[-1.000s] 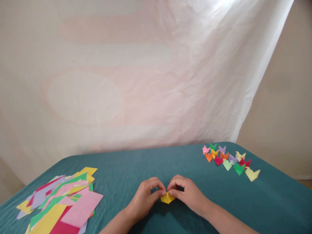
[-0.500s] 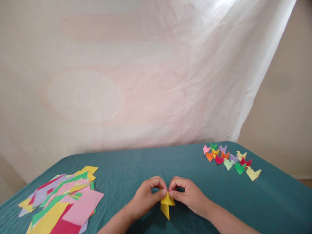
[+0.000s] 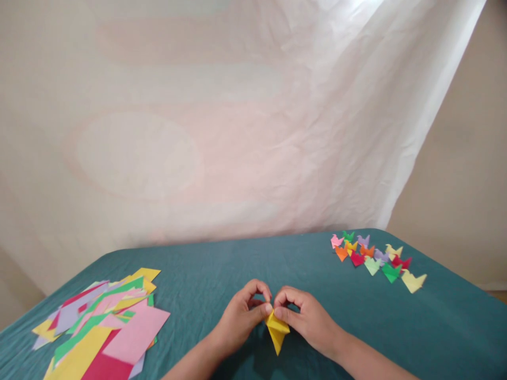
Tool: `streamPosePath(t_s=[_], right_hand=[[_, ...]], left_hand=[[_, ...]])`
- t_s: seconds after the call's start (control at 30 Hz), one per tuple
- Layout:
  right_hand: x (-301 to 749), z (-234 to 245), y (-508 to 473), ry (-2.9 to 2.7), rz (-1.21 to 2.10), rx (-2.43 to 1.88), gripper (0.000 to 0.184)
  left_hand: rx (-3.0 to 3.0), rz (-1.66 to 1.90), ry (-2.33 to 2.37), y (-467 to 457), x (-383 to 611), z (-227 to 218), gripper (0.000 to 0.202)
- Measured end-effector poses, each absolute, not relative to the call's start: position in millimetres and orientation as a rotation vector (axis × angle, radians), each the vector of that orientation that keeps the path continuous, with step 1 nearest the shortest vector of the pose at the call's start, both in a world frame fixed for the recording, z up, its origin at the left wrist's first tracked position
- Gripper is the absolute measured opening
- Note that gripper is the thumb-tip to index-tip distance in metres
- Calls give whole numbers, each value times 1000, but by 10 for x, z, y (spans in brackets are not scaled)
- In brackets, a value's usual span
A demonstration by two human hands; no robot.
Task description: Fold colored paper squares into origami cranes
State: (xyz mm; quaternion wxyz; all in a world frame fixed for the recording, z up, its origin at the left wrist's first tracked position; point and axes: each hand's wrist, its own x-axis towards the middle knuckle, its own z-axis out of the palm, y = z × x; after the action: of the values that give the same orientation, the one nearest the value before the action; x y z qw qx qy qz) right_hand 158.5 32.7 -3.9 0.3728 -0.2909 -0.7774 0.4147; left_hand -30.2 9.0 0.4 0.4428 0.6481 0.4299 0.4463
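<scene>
A folded piece of yellow origami paper [image 3: 278, 330] hangs point-down between my hands, low in the middle of the view. My right hand [image 3: 312, 315] pinches its upper right part between thumb and forefinger. From the other side, my left hand [image 3: 244, 316] has its thumb on the top tip of the fold, with the forefinger arched just above and behind. Both sets of fingertips nearly meet there and hide the upper folds. The remaining fingers of both hands are curled.
Loose coloured paper sheets [image 3: 130, 335] lie in an untidy pile at the left. Several small folded paper birds [image 3: 372, 265] stand in rows at the far right of the green-covered table [image 3: 222, 269]. A pale cloth [image 3: 237, 132] hangs behind.
The yellow paper has turned, so its side flap no longer spreads out and one broad face shows. My left forefinger has lifted a little from the thumb. My right hand has barely moved.
</scene>
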Motion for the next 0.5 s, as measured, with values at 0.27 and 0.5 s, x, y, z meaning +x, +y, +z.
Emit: streamPosePath(t_s=[0.27,0.5], right_hand=[[1562,-51,294,-1983,523,-781,11],[1526,-68,276,-2077,438,-648,17]], left_hand=[[1754,1132,1308,-16,-192,113,23],[1692,1146,1302,-16,-143,30,23]])
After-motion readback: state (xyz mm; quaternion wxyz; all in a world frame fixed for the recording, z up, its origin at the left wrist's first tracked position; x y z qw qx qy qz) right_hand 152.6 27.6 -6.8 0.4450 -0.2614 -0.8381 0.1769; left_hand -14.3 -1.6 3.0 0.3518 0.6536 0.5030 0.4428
